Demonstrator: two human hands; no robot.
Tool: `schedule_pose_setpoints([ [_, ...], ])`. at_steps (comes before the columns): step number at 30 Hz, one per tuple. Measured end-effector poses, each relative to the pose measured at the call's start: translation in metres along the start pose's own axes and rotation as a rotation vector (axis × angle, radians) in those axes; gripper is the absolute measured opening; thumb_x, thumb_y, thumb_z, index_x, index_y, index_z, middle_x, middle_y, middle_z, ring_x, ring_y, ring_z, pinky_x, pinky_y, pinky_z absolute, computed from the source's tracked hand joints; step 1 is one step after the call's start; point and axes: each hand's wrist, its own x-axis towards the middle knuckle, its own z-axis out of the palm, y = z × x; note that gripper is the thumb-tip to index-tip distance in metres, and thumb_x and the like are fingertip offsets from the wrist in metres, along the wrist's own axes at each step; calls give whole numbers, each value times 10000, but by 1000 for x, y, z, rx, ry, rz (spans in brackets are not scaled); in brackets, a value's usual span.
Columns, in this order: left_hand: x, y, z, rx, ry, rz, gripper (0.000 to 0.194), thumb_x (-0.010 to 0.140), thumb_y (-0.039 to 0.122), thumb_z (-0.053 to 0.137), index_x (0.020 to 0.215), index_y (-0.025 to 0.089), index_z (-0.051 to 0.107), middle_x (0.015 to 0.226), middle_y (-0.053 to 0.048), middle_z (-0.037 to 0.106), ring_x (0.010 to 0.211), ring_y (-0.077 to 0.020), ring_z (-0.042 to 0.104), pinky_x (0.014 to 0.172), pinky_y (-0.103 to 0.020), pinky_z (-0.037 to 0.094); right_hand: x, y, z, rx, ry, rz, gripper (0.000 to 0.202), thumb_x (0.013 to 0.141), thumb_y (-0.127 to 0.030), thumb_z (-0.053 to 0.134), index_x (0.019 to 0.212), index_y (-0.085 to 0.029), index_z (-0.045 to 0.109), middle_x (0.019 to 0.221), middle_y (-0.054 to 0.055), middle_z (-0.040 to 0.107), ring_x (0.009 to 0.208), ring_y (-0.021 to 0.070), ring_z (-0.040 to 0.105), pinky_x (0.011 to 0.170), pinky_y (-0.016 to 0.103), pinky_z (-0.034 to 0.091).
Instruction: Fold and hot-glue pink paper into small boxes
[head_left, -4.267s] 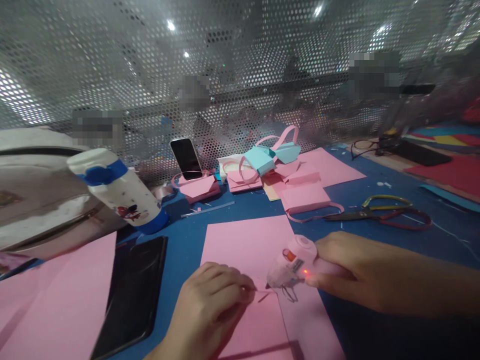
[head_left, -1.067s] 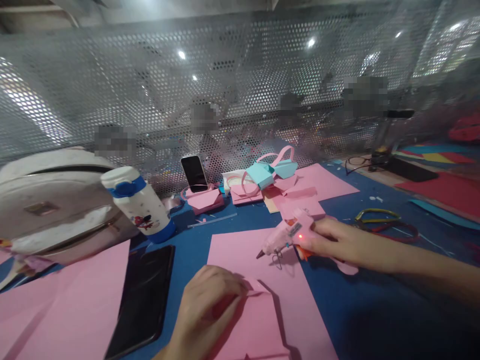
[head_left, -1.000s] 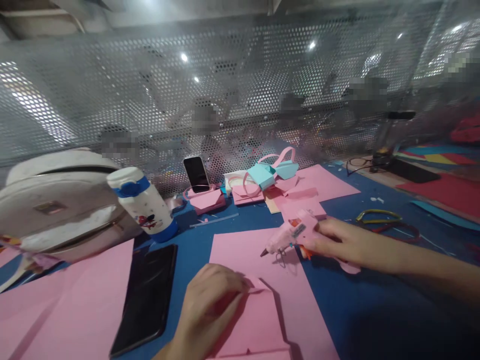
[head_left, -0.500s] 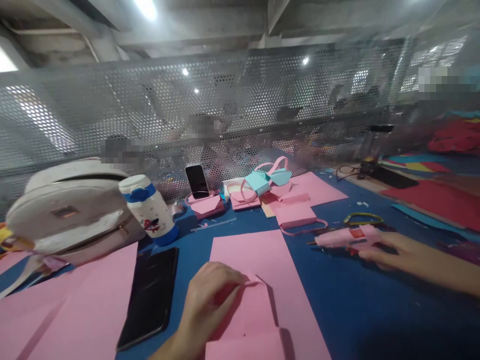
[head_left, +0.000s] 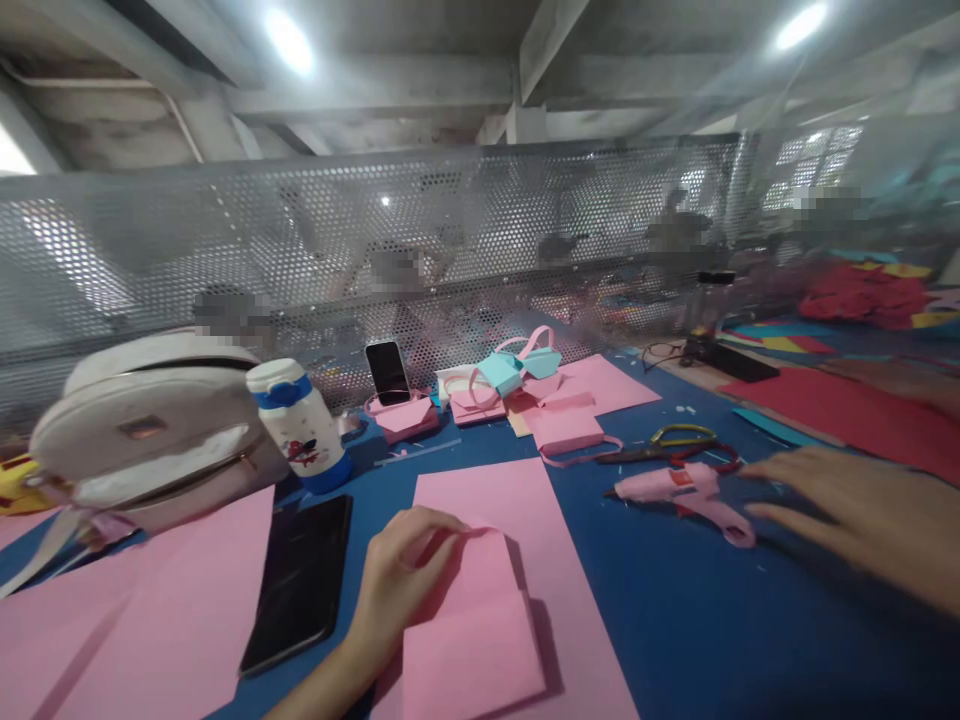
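Observation:
My left hand (head_left: 409,570) pinches the top edge of a folded pink paper piece (head_left: 480,640), which rests on a large pink sheet (head_left: 555,560) at the bottom centre. On the blue table, right of centre, lies a pink glue gun (head_left: 679,488), its tip facing left. My right hand (head_left: 847,505) is just right of the glue gun, fingers apart and holding nothing. Scissors (head_left: 686,437) with yellow-green and red handles lie just behind the glue gun.
A black tablet (head_left: 304,580), a white and blue bottle (head_left: 300,425) and a pale backpack (head_left: 157,430) stand or lie at left. Small pink paper bags (head_left: 566,425) and a phone (head_left: 388,372) are behind. Red sheets (head_left: 847,410) lie at right.
My right hand has let go of the glue gun, which now lies on the table. The folded paper under my left hand shows its lower panel more fully. The camera view has shifted.

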Motion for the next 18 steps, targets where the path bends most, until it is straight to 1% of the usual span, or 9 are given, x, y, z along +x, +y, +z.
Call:
schedule_pose_setpoints([
  [1, 0, 0, 0, -12, 5, -3, 112, 841, 172, 628, 812, 219, 726, 786, -15, 766, 729, -174, 722, 673, -259, 554, -7, -11, -5, -18, 57, -15, 337, 808, -505, 622, 1032, -281, 739, 1167, 130, 697, 1158, 472, 555, 949, 520, 437],
  [2, 0, 1, 0, -27, 10, -8, 111, 840, 175, 630, 806, 216, 728, 783, -16, 767, 724, -174, 722, 675, -259, 554, -14, -26, -9, -4, 46, -14, 326, 841, -518, 583, 1040, -303, 725, 1191, 111, 685, 1155, 452, 557, 944, 503, 442],
  [3, 0, 2, 0, -42, 14, -14, 110, 840, 177, 633, 802, 214, 729, 782, -16, 767, 721, -173, 722, 678, -258, 552, -19, -44, -10, 40, 19, -21, 310, 867, -530, 547, 996, -306, 720, 1154, 96, 693, 1089, 418, 591, 914, 484, 460],
  [4, 0, 3, 0, -56, 18, -21, 109, 839, 177, 635, 798, 212, 730, 779, -16, 767, 719, -173, 721, 681, -258, 551, -22, -64, -9, 100, -112, -39, 300, 902, -519, 519, 973, -296, 707, 1139, 85, 689, 1045, 371, 607, 896, 448, 473],
  [6, -2, 5, 1, -76, 24, -38, 105, 839, 178, 640, 795, 209, 730, 781, -17, 766, 725, -175, 720, 692, -260, 549, -23, -100, 0, 235, -347, -112, 271, 920, -484, 521, 926, -261, 675, 1066, 63, 685, 870, 269, 630, 763, 359, 503],
  [8, -4, 10, 0, -86, 18, -47, 107, 845, 177, 635, 796, 204, 726, 786, -21, 764, 733, -178, 718, 699, -262, 547, -16, -126, 17, 360, -465, -176, 203, 924, -422, 544, 956, -245, 638, 1000, 26, 669, 809, 197, 608, 739, 297, 487],
  [10, -6, 18, -2, -100, 7, -46, 104, 850, 172, 631, 804, 198, 720, 793, -23, 760, 741, -178, 716, 706, -261, 545, -5, -139, 38, 481, -448, -182, 170, 911, -365, 569, 994, -219, 597, 1023, 17, 646, 784, 156, 594, 726, 265, 469],
  [13, -8, 32, -6, -143, 12, -40, 89, 851, 158, 641, 815, 198, 711, 797, -15, 748, 752, -167, 705, 721, -252, 535, 12, -147, 68, 673, -361, -209, 236, 888, -370, 603, 1038, -193, 557, 1058, 37, 615, 808, 143, 588, 721, 253, 468],
  [18, -6, 47, -15, -171, 59, -7, 92, 865, 134, 641, 840, 210, 687, 818, 2, 713, 785, -149, 664, 737, -245, 502, 24, -159, 96, 892, -378, -279, 305, 775, -361, 734, 975, -185, 585, 961, 31, 624, 852, 166, 603, 681, 242, 477],
])
